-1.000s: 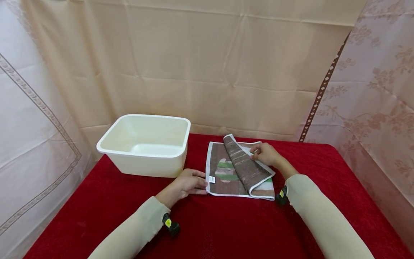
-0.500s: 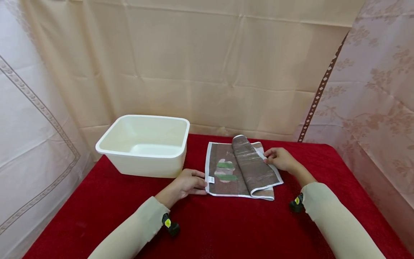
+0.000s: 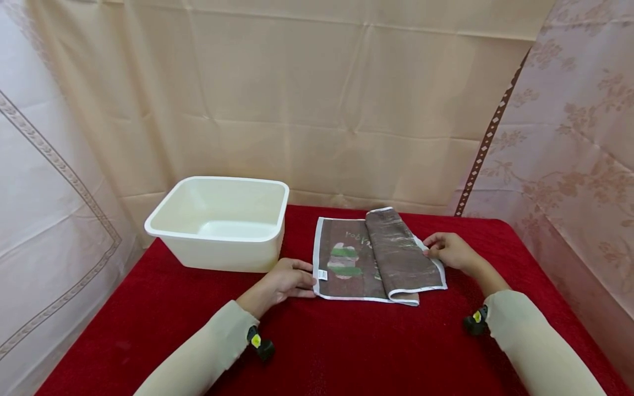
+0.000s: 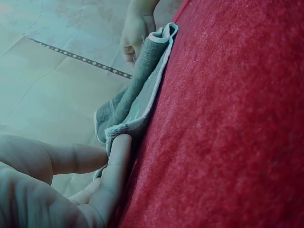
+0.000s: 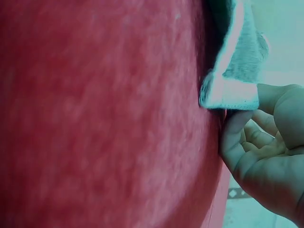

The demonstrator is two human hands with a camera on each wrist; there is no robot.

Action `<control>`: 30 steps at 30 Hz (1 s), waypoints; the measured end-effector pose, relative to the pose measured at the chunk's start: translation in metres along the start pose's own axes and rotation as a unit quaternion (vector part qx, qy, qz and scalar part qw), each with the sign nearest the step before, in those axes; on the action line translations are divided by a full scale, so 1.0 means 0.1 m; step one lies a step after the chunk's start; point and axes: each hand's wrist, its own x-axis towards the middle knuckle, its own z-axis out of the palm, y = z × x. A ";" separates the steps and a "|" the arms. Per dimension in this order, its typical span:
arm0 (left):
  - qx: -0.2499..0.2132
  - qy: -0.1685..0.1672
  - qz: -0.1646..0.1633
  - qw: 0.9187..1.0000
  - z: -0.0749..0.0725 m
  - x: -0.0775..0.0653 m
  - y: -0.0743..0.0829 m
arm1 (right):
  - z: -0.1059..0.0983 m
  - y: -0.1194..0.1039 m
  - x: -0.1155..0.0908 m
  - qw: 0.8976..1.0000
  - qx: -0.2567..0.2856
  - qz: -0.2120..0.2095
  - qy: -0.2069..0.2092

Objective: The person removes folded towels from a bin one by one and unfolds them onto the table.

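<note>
A brown towel (image 3: 344, 258) with white edging, a small white tag and a green-and-pink patch lies on the red tablecloth, its right part folded over itself. My left hand (image 3: 286, 280) rests at the towel's near left corner; in the left wrist view the hand (image 4: 90, 178) has that edge between thumb and finger. The right hand (image 3: 453, 253) pinches the white border of the folded-over flap. Seen from the right wrist, the thumb and a curled finger of that hand (image 5: 268, 142) grip the border from either side. The flap's underside is hidden.
To the left of the towel stands a cream plastic basin (image 3: 218, 256), its inside bare. Behind the table hangs a beige curtain (image 3: 317, 110); patterned cloths hang at both sides. The red tablecloth (image 3: 346, 346) spreads in front of the towel.
My right hand has moved right and slightly toward me, drawing the towel's flap along, so more of the brown surface shows. The left hand has stayed at the left corner.
</note>
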 end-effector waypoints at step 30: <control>-0.001 -0.002 0.000 1.000 -0.01 0.02 -0.01 | 0.00 -0.20 0.44 0.980 0.172 0.095 -0.028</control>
